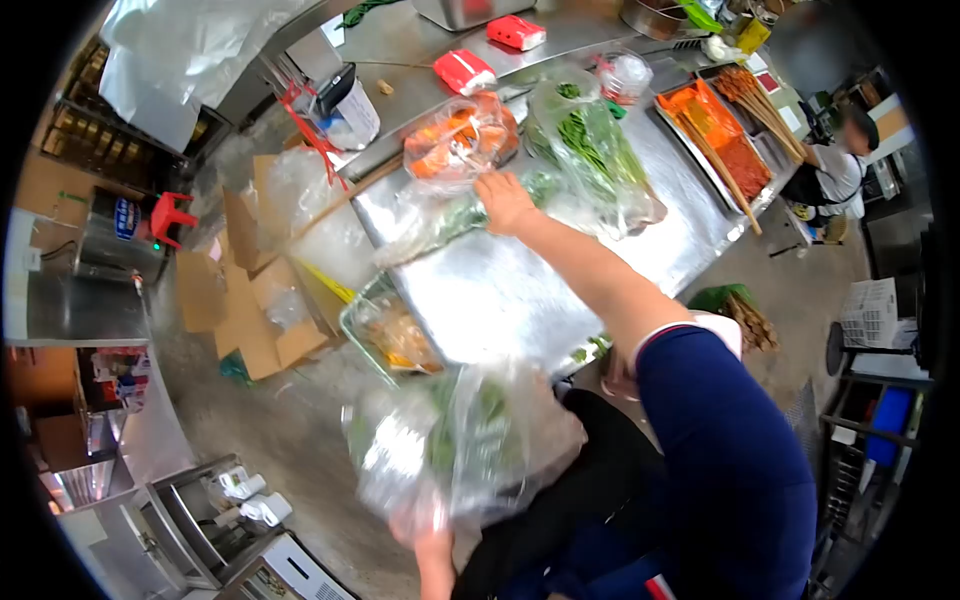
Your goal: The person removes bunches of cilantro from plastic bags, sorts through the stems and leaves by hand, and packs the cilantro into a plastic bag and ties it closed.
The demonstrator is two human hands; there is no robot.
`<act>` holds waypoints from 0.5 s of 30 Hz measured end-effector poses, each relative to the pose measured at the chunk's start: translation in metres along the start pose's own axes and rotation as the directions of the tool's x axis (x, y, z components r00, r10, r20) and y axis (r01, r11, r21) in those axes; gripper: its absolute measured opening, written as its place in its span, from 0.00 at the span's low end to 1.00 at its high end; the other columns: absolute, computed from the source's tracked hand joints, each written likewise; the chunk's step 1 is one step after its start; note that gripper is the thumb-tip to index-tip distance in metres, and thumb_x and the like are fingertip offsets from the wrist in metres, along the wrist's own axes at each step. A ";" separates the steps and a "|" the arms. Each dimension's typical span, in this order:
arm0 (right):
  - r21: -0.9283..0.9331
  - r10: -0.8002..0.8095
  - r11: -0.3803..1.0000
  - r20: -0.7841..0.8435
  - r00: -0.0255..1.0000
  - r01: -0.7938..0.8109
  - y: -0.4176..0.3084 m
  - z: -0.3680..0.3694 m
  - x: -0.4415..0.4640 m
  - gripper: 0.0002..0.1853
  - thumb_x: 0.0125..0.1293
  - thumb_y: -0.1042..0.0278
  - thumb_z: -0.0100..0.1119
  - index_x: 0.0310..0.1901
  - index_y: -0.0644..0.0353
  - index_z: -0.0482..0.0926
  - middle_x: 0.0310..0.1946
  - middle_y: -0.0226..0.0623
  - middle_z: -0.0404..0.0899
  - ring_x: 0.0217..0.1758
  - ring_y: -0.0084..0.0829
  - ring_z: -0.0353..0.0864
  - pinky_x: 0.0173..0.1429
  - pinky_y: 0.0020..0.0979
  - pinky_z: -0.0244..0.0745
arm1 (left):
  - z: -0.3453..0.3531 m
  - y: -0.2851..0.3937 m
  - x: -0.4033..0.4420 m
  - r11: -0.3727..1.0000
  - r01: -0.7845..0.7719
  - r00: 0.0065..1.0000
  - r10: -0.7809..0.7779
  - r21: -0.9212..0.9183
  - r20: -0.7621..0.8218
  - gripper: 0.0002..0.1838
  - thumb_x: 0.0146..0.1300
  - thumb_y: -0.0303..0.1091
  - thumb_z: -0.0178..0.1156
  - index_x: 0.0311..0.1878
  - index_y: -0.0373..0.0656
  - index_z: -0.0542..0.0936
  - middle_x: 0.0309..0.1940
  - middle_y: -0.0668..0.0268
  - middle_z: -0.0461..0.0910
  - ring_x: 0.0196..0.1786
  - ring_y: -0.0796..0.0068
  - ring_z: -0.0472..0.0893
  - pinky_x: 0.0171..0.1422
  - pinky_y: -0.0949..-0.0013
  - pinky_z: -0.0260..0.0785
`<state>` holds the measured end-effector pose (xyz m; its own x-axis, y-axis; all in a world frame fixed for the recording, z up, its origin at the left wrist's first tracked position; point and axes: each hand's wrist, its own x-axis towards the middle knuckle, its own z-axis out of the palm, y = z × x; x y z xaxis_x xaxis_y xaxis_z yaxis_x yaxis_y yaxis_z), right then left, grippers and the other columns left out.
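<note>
My left hand [422, 518] grips a clear plastic bag of green leafy vegetables [465, 430], held off the table near my body. The bag's front is blurred and my fingertips are partly hidden by plastic. My right hand [505, 203] reaches over the steel table [490, 300] and rests by a long clear bag of greens [450, 220]; its fingers point at a bag of orange pieces [460, 140]. Whether the fingers hold any plastic is unclear. Right of this hand lies a large bag with green stalks [595, 150].
Red packets [465, 72] lie at the table's back. Trays with red food and skewers [715, 135] stand at the right end. Below the table's left edge is a green-rimmed basket [350, 325]. Open cardboard boxes [250, 320] are on the floor. A person [840, 165] is at the far right.
</note>
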<state>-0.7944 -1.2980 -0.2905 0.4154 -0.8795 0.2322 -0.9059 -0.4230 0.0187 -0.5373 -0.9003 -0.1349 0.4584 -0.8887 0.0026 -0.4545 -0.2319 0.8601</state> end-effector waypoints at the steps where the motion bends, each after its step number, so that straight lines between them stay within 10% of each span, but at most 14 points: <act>1: -0.056 0.084 0.995 0.052 0.995 -0.081 0.002 0.011 0.010 0.34 0.46 0.66 0.59 0.56 0.62 0.60 0.52 0.43 0.67 0.53 0.39 0.69 0.54 0.35 0.64 | -0.019 0.002 -0.009 1.000 -0.006 1.000 0.005 -0.023 -0.030 0.11 0.47 0.27 0.61 0.35 0.36 0.75 0.28 0.65 0.75 0.30 0.74 0.74 0.35 0.71 0.67; 3: -0.162 0.267 0.958 0.191 0.945 -0.238 -0.004 0.035 0.003 0.37 0.43 0.64 0.62 0.57 0.62 0.58 0.53 0.43 0.65 0.53 0.38 0.68 0.51 0.36 0.66 | -0.061 0.004 -0.035 0.961 0.029 0.998 -0.012 0.274 -0.064 0.17 0.47 0.29 0.60 0.41 0.35 0.73 0.35 0.62 0.75 0.36 0.70 0.74 0.38 0.67 0.66; 6: 0.122 0.193 0.962 0.334 0.923 -0.246 -0.020 0.034 -0.029 0.33 0.41 0.65 0.59 0.52 0.63 0.62 0.38 0.44 0.74 0.43 0.40 0.75 0.44 0.37 0.69 | -0.089 0.020 -0.057 0.849 0.451 0.892 -0.422 0.276 -0.159 0.20 0.61 0.35 0.51 0.52 0.31 0.68 0.46 0.52 0.74 0.42 0.65 0.76 0.48 0.69 0.69; 8: 0.316 0.171 0.852 0.587 0.792 -0.418 -0.029 -0.039 -0.042 0.30 0.41 0.66 0.58 0.51 0.62 0.65 0.32 0.48 0.77 0.40 0.42 0.77 0.43 0.37 0.70 | -0.102 0.020 -0.055 0.856 0.423 0.906 -0.398 0.297 -0.145 0.23 0.59 0.34 0.52 0.55 0.30 0.65 0.49 0.50 0.72 0.50 0.61 0.72 0.57 0.65 0.60; 11: 0.804 0.178 0.235 0.516 0.838 -0.546 -0.011 -0.112 -0.099 0.34 0.41 0.62 0.60 0.56 0.55 0.66 0.40 0.41 0.78 0.43 0.38 0.77 0.47 0.34 0.69 | -0.126 -0.009 -0.053 0.715 0.532 0.841 -0.508 0.454 -0.186 0.27 0.58 0.35 0.55 0.59 0.33 0.62 0.53 0.50 0.68 0.49 0.60 0.72 0.58 0.66 0.61; 15: 0.781 0.352 -0.439 0.604 0.715 -0.444 0.053 -0.209 -0.193 0.28 0.47 0.63 0.55 0.54 0.61 0.68 0.41 0.41 0.77 0.42 0.34 0.77 0.45 0.35 0.72 | -0.118 -0.085 -0.039 0.723 0.301 0.952 -0.270 0.622 -0.147 0.26 0.56 0.35 0.58 0.57 0.35 0.65 0.51 0.51 0.70 0.47 0.61 0.73 0.55 0.65 0.63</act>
<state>-0.9398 -1.1050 -0.1313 0.0275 -0.9092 -0.4154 0.2768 0.4062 -0.8709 -0.4264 -0.7997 -0.1484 0.6713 -0.7249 -0.1542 -0.6654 -0.6812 0.3054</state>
